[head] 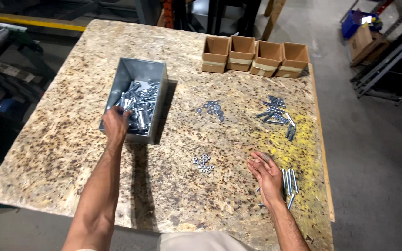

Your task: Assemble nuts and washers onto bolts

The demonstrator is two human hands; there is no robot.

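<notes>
Sorting mixed fasteners, by the look of it, mid-pick. Far left, left hand [116,124] dipped into the grey metal bin [157,100], fingers curled among the jumbled silver bolts [140,104]; cannot tell whether anything is actually pinched. Calls next for closing on a piece and lifting clear of the bin's wall. Mid-board, washers [213,109] and small nuts [203,163] in separate little heaps. Further right, right hand [266,173] open, palm up, holding nothing, just beside long bolts [290,181] lying parallel; short bolts [275,114] piled beyond; four cardboard boxes [256,56] at the rear.
</notes>
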